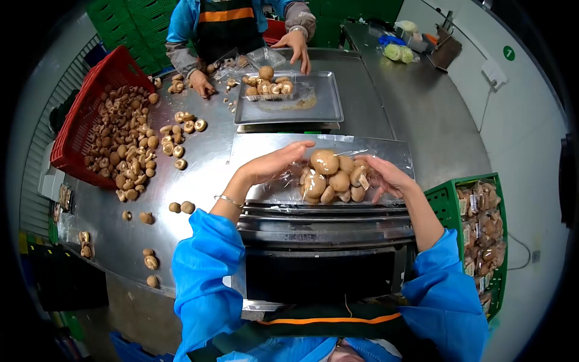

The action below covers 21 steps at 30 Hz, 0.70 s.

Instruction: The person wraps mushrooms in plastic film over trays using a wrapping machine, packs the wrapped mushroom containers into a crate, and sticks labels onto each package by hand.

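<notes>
Across the view runs our steel counter (434, 120), with a red crate (108, 66) of loose mushrooms between 9 and 10 o'clock, a green crate (443, 202) of bagged ones near 4, and a metal tray (322, 111) at 12. Just right of centre, we steady the film-wrapped mushrooms (335, 176) between our two hands: left fingers (297, 146) loosely open along one end, right fingers (373, 163) half-curled at the other.

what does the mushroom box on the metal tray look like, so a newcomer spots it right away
Across the shiny steel table, near the co-worker, lies a rectangular grey metal tray. On it stands a clear plastic box heaped with brown mushrooms. Its heap rises uncovered above the rim, while the nearer mushrooms between your hands lie under shiny film.
</notes>
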Tool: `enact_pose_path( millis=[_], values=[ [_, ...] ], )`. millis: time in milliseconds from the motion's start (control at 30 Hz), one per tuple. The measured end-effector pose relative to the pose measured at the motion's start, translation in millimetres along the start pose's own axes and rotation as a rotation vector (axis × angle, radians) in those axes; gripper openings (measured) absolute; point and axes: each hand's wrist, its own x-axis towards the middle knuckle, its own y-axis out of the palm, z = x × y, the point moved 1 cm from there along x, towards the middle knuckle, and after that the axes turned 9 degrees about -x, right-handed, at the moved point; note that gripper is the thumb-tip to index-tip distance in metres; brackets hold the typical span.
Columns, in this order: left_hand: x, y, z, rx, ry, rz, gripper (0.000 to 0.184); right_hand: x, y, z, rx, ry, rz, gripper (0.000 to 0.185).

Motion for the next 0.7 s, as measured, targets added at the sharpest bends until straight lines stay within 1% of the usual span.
enact_pose_path(
  millis=[67,100,133,200,233,267,333,400,433,467,533,567,600,667,700],
  values=[
    [1,6,9,0.067,0.000,-0.040,0.067,-10,13,3,-0.042,-0.016,-0.053,0.048],
    [7,-3,21,-0.035,-0.060,0.002,0.067,-13,16,5,-0.023,-0.059,-0.099,0.046],
    [-1,4,17,-0.021,-0.175,0.051,0.068,-22,18,5,-0.009,-0.088,-0.090,0.045],
    [-22,24,12,0.080,-0.089,0.064,0.070,-46,20,4,0.008,-0.136,-0.067,0.044],
    [-30,34,19,-0.013,-0.025,0.039,0.065,-64,24,6,0.051,-0.142,0.032,0.045],
    [-49,53,12,0.146,0.128,0.020,0.063,-86,34,7,0.041,-0.171,0.024,0.044],
    [-91,76,19,0.194,0.068,0.160,0.061,-134,60,-1,0.034,-0.204,0.010,0.043],
    [-134,101,35,-0.008,-0.035,0.213,0.061,-166,84,-22,0.066,-0.121,0.025,0.044],
    [-147,97,60,-0.095,-0.066,0.235,0.061,-173,88,-42,0.083,-0.038,0.030,0.044],
    [-156,96,73,-0.287,-0.069,0.244,0.057,-173,96,-60,0.087,-0.016,0.031,0.045],
    [-160,84,117,-0.235,-0.168,0.167,0.048,-161,102,-82,0.028,0.034,0.047,0.046],
    [-157,77,148,-0.327,-0.208,0.035,0.038,-150,105,-96,0.005,-0.014,-0.009,0.045],
    [-154,75,171,-0.391,-0.178,-0.040,0.031,-141,97,-114,-0.007,0.021,-0.025,0.052],
    [-150,90,181,-0.428,-0.145,-0.292,0.025,-144,90,-136,0.048,0.108,-0.144,0.056],
    [-147,100,183,-0.383,-0.051,-0.382,0.025,-150,86,-159,0.053,0.069,-0.240,0.060]
  ],
)
